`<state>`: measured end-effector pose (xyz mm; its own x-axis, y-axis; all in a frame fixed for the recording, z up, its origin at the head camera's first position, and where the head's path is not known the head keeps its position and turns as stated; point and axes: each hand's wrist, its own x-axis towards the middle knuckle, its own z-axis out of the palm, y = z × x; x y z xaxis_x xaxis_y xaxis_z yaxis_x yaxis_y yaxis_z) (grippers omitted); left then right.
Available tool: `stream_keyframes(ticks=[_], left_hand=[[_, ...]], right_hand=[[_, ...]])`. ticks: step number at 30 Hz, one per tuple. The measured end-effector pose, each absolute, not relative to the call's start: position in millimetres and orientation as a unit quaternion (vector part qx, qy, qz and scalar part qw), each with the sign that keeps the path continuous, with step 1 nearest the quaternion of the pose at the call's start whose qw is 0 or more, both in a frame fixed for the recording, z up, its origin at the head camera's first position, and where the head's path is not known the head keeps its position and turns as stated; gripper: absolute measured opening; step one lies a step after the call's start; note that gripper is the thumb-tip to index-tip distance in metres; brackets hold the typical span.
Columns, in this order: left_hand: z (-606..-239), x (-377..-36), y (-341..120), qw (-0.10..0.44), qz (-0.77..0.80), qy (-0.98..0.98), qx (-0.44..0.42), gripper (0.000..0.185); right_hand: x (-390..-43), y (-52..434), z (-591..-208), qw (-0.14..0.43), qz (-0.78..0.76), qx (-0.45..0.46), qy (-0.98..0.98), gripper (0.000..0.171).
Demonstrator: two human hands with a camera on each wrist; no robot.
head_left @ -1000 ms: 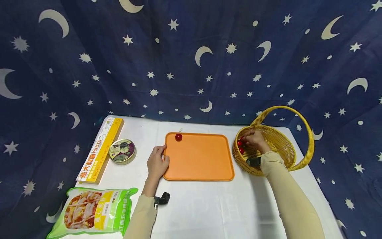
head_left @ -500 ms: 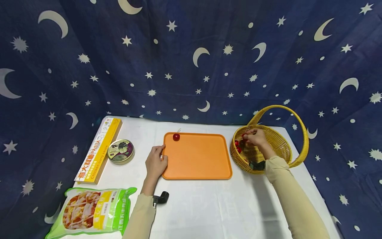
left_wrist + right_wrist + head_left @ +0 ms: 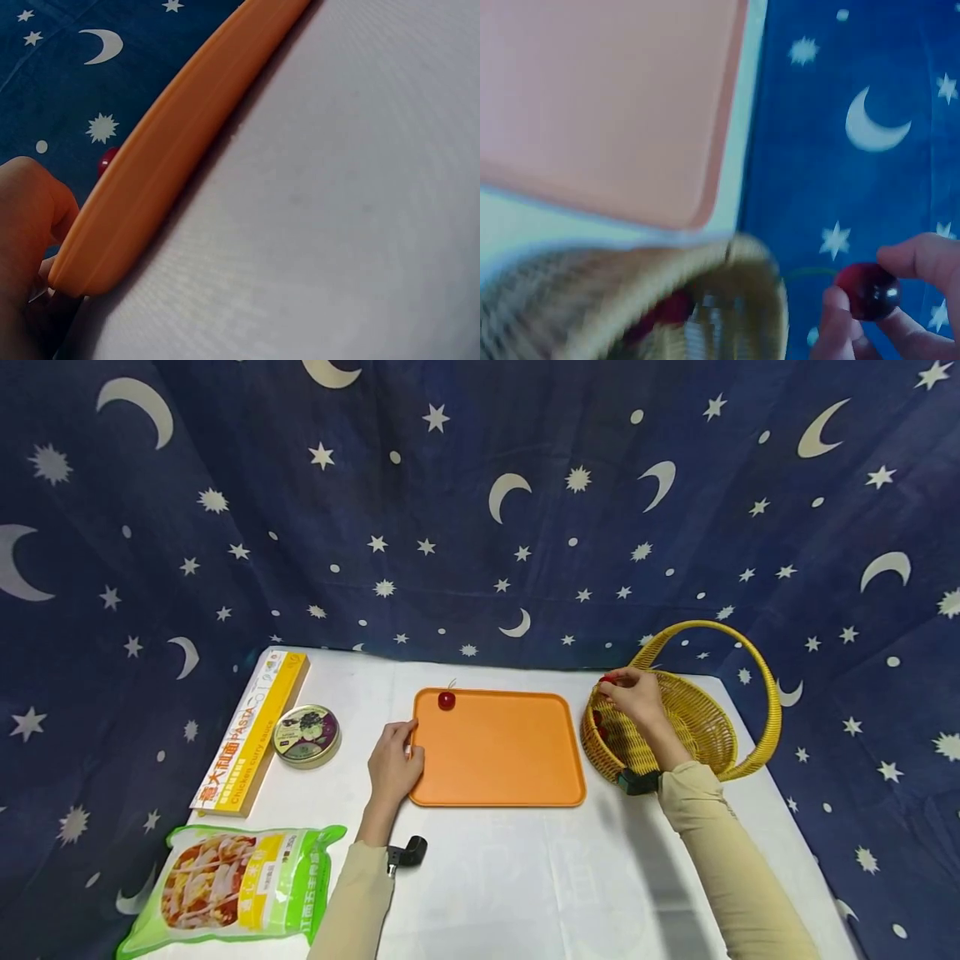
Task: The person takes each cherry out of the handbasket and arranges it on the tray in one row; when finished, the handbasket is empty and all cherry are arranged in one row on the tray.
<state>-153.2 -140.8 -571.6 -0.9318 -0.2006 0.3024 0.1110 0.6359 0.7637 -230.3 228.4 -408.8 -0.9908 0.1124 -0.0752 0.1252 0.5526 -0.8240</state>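
Observation:
An orange tray (image 3: pixel 498 752) lies in the middle of the white table, with one red cherry (image 3: pixel 447 700) at its far left corner. My left hand (image 3: pixel 395 764) holds the tray's left edge (image 3: pixel 142 176), thumb on the rim. My right hand (image 3: pixel 628 691) is raised over the near-left rim of the yellow wicker basket (image 3: pixel 690 727) and pinches a red cherry (image 3: pixel 868 291) with a green stem between thumb and fingers. More cherries (image 3: pixel 671 309) lie inside the basket, mostly hidden by its wall.
On the left lie a long yellow pasta box (image 3: pixel 251 735), a round tin (image 3: pixel 307 736) and a green food bag (image 3: pixel 236 881). A dark blue star-and-moon cloth (image 3: pixel 480 510) hangs behind and around the table. The basket's tall handle (image 3: pixel 750 647) arches over it.
My right hand has risen out of the basket toward its left rim with a cherry pinched in it. The left hand stays on the tray's edge.

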Motion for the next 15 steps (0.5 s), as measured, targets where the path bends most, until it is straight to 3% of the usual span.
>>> stream_keyframes(ticks=[6, 15], left_hand=[[-575, -152, -140, 0.177, -0.421, -0.889, 0.029, 0.045], [-574, -155, -141, 0.187, -0.42, -0.888, 0.027, 0.046]], right_hand=[[-233, 194, -425, -0.022, -0.482, 0.021, 0.876, 0.031], [-238, 122, -457, 0.021, -0.554, 0.001, 0.832, 0.026]])
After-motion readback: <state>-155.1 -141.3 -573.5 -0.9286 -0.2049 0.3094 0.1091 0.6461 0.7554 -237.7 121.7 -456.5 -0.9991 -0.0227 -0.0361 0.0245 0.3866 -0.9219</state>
